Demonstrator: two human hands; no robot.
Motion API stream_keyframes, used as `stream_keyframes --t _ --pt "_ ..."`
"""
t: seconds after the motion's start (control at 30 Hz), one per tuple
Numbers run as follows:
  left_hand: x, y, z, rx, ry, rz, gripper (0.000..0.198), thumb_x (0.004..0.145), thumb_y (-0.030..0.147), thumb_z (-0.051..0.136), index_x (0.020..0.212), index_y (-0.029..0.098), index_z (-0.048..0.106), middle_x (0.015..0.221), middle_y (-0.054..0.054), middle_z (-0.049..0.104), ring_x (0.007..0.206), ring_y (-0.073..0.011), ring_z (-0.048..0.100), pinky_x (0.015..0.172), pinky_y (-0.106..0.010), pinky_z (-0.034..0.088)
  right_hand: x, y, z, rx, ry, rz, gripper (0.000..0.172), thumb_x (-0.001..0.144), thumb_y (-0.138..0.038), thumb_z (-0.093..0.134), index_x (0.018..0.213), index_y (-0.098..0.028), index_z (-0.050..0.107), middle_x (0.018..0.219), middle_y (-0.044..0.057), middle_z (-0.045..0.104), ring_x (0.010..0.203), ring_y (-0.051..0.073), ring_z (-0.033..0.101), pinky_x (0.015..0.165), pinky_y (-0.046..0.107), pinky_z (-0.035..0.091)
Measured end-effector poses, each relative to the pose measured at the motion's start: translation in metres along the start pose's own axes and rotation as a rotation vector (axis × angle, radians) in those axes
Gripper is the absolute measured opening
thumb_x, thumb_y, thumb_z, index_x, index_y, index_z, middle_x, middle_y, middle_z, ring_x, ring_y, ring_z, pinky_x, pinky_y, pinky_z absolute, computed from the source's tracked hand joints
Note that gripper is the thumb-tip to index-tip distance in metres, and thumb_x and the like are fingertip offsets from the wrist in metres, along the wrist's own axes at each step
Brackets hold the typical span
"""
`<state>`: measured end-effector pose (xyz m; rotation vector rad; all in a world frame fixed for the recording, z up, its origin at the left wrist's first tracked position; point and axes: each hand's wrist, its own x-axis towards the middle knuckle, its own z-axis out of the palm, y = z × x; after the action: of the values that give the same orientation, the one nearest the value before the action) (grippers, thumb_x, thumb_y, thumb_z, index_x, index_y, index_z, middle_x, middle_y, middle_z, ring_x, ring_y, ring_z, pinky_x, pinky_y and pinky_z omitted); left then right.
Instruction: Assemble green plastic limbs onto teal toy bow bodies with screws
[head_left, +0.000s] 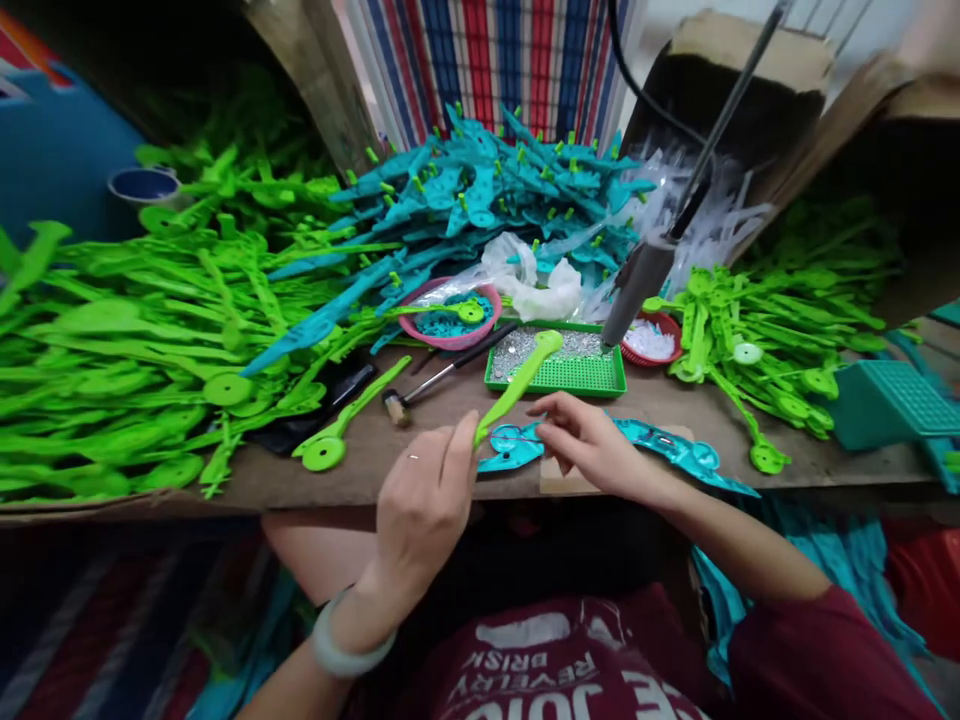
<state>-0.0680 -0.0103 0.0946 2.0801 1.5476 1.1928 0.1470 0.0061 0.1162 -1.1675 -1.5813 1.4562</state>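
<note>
My left hand (424, 500) is closed around the lower end of a long lime-green plastic piece (521, 382), which slants up and right to a rounded tip. To its right, my right hand (581, 440) has its fingers bent, with thumb and index finger close together; whether anything small sits between them I cannot make out. Below the hands a blue plastic part (675, 448) lies along the table edge, its middle hidden by my right hand. The green tray (592, 376) of small silvery metal pieces lies just behind the lime-green piece.
A hammer (442, 375) lies left of the tray. Heaps of lime-green pieces (120, 370) and blue parts (480, 190) cover the left and back. A pink basket (493, 318), a red basket (673, 352) and a grey metal cylinder (637, 290) stand around the tray. More green pieces (765, 340) lie right.
</note>
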Motion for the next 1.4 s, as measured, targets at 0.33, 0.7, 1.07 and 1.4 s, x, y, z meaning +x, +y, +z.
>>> stream_keyframes --t 0.33,0.7,1.07,1.4 --pt "0.0 0.02 0.026 -0.279 0.057 -0.089 0.021 0.102 0.035 0.044 0.1 0.022 0.061 0.084 -0.003 0.059 0.08 -0.0206 0.057 0.078 -0.031 0.046 0.01 0.008 -0.001 0.157 -0.007 -0.089 0.018 0.088 -0.031 0.066 0.1 -0.017 0.063 0.079 -0.003 0.064 0.057 0.007 0.06 0.052 0.02 0.053" --pt "0.008 0.035 0.016 -0.727 -0.203 -0.379 0.038 0.097 0.049 0.055 0.122 0.02 0.059 0.079 -0.002 0.067 0.077 -0.019 0.064 0.074 -0.029 0.05 0.014 -0.043 -0.051 -0.859 0.018 -0.641 0.023 0.1 -0.02 0.045 0.092 -0.019 0.067 0.084 0.004 0.058 0.072 0.014 0.049 0.064 0.027 0.04" --pt "0.036 0.05 0.011 -0.87 -0.498 -0.417 0.057 0.096 0.051 0.052 0.142 0.017 0.046 0.065 0.003 0.065 0.044 -0.0126 0.056 0.051 -0.026 0.049 0.026 -0.058 -0.048 -0.965 0.047 -0.741 0.026 0.101 -0.017 0.04 0.088 -0.019 0.062 0.088 0.005 0.054 0.074 0.014 0.046 0.065 0.026 0.039" --pt "0.042 0.045 0.034 -0.708 -0.39 -0.298 0.027 0.094 0.042 0.053 0.099 0.019 0.064 0.062 0.003 0.06 0.048 -0.0124 0.055 0.047 -0.022 0.044 0.015 -0.022 -0.019 -0.613 0.421 -0.514 0.016 0.093 -0.019 0.055 0.077 -0.02 0.056 0.073 0.0 0.055 0.066 0.013 0.051 0.062 0.026 0.039"
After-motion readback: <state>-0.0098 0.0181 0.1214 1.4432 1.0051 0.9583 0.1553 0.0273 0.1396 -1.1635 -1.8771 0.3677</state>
